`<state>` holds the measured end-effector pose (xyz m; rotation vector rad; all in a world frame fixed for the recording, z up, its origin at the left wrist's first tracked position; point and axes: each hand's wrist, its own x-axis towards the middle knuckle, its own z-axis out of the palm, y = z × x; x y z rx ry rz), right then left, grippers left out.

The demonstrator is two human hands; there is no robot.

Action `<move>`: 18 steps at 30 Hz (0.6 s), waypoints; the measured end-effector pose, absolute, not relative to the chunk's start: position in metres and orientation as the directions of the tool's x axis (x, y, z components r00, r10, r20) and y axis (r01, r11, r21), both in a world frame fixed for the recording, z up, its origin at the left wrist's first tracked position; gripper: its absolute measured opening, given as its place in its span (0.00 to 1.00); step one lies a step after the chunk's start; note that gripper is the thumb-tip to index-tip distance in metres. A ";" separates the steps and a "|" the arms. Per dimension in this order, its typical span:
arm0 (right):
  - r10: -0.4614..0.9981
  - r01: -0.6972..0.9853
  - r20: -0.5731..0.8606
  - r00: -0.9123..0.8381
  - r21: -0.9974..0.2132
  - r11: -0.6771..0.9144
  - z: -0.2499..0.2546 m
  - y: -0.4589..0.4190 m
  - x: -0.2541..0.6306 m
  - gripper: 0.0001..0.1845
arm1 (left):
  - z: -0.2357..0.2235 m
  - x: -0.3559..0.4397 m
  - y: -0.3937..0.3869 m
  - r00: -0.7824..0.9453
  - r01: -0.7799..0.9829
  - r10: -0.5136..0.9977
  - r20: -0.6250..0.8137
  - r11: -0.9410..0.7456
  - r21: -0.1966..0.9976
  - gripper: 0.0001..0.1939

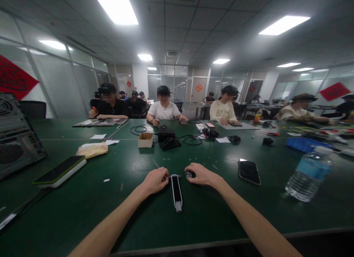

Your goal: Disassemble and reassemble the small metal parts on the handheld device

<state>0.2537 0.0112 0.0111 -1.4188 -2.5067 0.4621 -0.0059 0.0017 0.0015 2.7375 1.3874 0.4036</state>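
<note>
A long, narrow object with a black face and a pale frame (177, 192) lies on the green table, tapering to a grey end nearest me. To its left is my left hand (155, 181), fingers curled down close to its far end. A small dark tip shows at those fingertips, but what they hold is hidden. My right hand (203, 174), just to the right, is closed around a small grey-and-black piece (190, 174). That piece is partly covered by the fingers, so its kind cannot be made out.
A phone (249, 172) and a water bottle (309, 175) are on the right, before a blue tray (306, 144). Left are a green-edged device (61, 170) and a computer case (19, 139). Ahead stands a small box (145, 140) by black cables. People sit opposite.
</note>
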 end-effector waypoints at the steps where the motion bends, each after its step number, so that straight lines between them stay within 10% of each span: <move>1: 0.851 0.778 0.049 -0.523 -0.381 0.500 0.012 0.010 0.251 0.22 | 0.001 -0.006 0.002 0.564 0.787 0.799 0.208 -0.597 0.159 0.05; 18: 0.781 0.666 0.138 -0.609 -0.446 0.598 0.008 0.004 0.237 0.19 | 0.001 -0.006 0.002 0.554 0.792 0.809 0.195 -0.585 0.176 0.05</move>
